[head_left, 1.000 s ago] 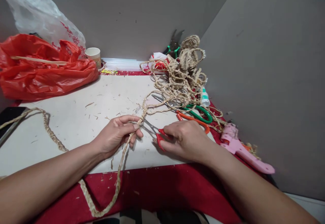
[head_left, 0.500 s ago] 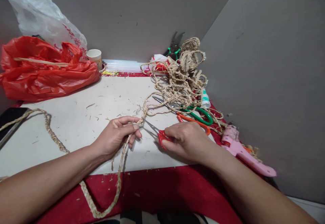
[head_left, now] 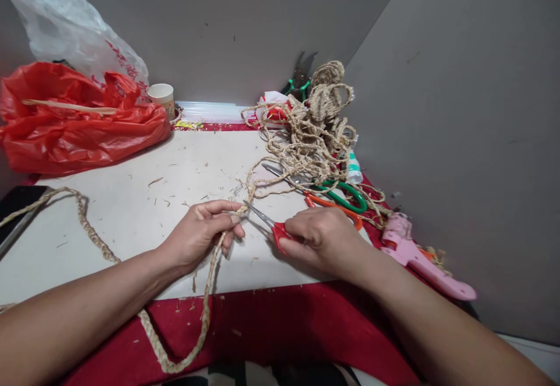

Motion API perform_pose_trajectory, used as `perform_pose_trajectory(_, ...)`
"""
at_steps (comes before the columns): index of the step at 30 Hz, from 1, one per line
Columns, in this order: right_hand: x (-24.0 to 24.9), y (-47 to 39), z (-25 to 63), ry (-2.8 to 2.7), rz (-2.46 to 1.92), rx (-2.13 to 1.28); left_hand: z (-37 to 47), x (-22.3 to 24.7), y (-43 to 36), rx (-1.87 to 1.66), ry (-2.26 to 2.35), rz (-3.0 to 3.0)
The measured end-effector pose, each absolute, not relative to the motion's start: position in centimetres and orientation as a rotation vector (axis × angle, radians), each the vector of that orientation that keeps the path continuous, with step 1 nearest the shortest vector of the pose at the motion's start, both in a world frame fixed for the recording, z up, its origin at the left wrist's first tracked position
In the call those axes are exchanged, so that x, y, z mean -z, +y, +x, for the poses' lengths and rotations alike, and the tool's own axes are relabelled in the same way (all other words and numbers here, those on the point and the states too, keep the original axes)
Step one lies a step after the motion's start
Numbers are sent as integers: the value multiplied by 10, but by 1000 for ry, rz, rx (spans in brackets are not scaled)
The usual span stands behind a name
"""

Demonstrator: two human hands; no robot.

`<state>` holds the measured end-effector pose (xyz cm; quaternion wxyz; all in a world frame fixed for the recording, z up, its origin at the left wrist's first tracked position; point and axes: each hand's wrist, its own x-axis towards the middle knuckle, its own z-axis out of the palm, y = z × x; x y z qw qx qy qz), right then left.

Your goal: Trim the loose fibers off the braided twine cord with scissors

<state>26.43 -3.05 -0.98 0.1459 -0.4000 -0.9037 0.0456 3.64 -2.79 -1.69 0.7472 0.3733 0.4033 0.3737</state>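
My left hand (head_left: 210,228) pinches a braided straw rope (head_left: 207,298) between thumb and fingers over the white board. The rope hangs in a loop past the front edge and runs up at the left. My right hand (head_left: 324,240) is closed on small red-handled scissors (head_left: 280,233). Their blades point up and left, and the tips are at the rope just beyond my left fingertips. Whether they touch it is hard to tell. Past the fingers the rope leads toward a tangled pile of rope (head_left: 324,129).
Green-handled scissors (head_left: 350,195) and orange-handled scissors (head_left: 339,210) lie near the pile. A pink glue gun (head_left: 424,266) is at the right. Pruners (head_left: 300,80), a paper cup (head_left: 161,94) and a red bag (head_left: 83,135) stand at the back. A dark flat device (head_left: 17,214) lies left.
The scissors' blades look closer together, and their tips have shifted slightly left and up. My left hand keeps its hold on the rope.
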Motion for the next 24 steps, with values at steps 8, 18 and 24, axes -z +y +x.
perform_pose_trajectory(8, 4, -27, 262, -2494, -1266, -222, 30, 16, -20, -806, 753, 628)
perform_pose_trajectory(18, 5, -27, 258, -2584, -1362, -230, 28, 19, -20, -713, 626, 584)
perform_pose_trajectory(24, 11, -29, 257, -2603, -1275, -151, 28, 18, -21, -646, 574, 581)
